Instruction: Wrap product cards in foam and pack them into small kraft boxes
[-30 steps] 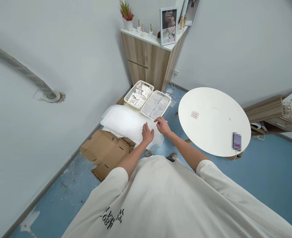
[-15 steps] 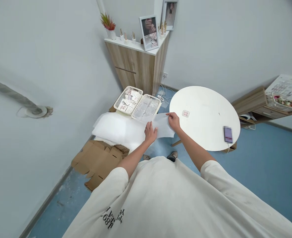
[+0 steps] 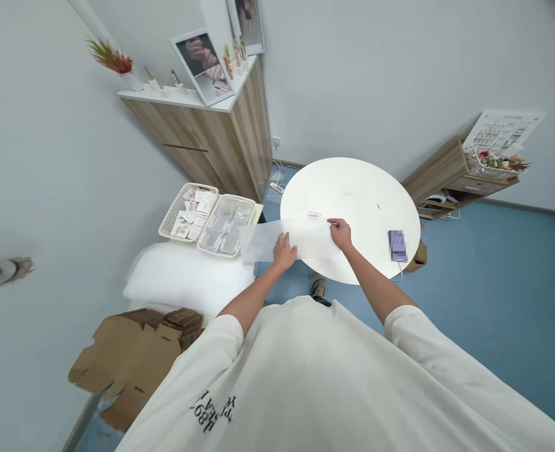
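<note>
- Head view: a thin, translucent white sheet (image 3: 313, 236) stretches sideways between the person's hands, its right part over the round white table (image 3: 353, 188) and its left end near a basket (image 3: 218, 253) of clear packs.
- The right hand (image 3: 341, 235) pinches the sheet's far edge between thumb and fingers.
- The left hand (image 3: 284, 253) lies on the sheet with fingers extended; whether it grips cannot be told.
- Just beyond the sheet's far edge sits a small case (image 3: 314, 215) with reddish print, too small to read.
- The white shirt (image 3: 306, 376) carries dark lettering, partly folded away; "89" and "EA" can be made out.
- Another basket (image 3: 168, 221) holds small printed cards, their words illegible.
- The poster (image 3: 501, 132) by the right wall bears tiny, unreadable print.
</note>
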The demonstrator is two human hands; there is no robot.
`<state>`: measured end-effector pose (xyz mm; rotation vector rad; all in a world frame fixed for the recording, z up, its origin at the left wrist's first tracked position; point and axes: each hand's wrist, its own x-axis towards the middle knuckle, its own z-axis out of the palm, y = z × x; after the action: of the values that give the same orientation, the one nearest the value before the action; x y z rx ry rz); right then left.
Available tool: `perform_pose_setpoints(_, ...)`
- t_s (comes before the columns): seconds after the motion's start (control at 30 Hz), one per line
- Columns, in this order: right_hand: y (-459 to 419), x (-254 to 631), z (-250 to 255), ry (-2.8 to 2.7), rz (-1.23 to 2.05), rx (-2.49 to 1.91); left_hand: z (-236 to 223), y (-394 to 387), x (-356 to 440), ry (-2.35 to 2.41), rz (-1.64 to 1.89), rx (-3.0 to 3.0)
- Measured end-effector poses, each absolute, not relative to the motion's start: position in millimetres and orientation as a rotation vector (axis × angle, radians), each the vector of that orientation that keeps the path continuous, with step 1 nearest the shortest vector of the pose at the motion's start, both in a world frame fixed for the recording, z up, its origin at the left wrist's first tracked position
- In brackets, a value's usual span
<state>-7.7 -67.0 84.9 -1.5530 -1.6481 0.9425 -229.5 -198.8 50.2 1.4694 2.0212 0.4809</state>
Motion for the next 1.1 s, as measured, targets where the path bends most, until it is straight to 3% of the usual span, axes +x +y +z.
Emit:
perform_pose_setpoints(0.37,33.2,133.4,40.2,-1.762,0.951,-1.696,7.4,-121.5,-135.7,1.96,0.124,1.368)
perform_pose_setpoints(0.67,88.9,157.2,21.4,-1.863,0.896,-1.669,-12.1,-106.1,-110.8,1.982,-0.031,1.289)
perform_pose_setpoints(0.83,86.6,161.6,26.6,-1.857,0.726,-1.767,-13.9,-100.0,-108.7,1.993,-0.02,1.239)
perform_pose_setpoints(1.1,33.0,166.8,23.7,-1.871,0.8,-1.799,-10.4,-75.4,-67.4,1.876,0.084,1.164)
